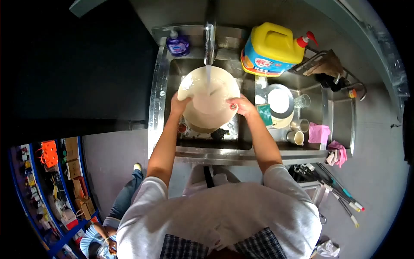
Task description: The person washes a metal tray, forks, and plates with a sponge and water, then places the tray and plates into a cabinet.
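A large cream-white bowl (pixel 230 84) is held over the left basin of the steel sink (pixel 246 138). Water (pixel 209 74) runs from the faucet (pixel 209 41) into it. My left hand (pixel 179 105) grips the bowl's left rim, thumb on the inside. On the right rim, my right hand (pixel 243 105) holds on the same way. A red-and-white round mark (pixel 233 106) shows beside my right thumb. Below the bowl, dark scraps (pixel 220 134) and a small reddish round thing (pixel 182 127) lie on the basin floor.
Right of the basin are a green scrubbing pad (pixel 264 114), stacked plates (pixel 279 101), a glass (pixel 302 101), cups (pixel 295 137) and a pink cloth (pixel 319 133). Behind stand a yellow detergent jug (pixel 274 49) and purple soap bottle (pixel 177 45). Another person (pixel 99 237) is at lower left.
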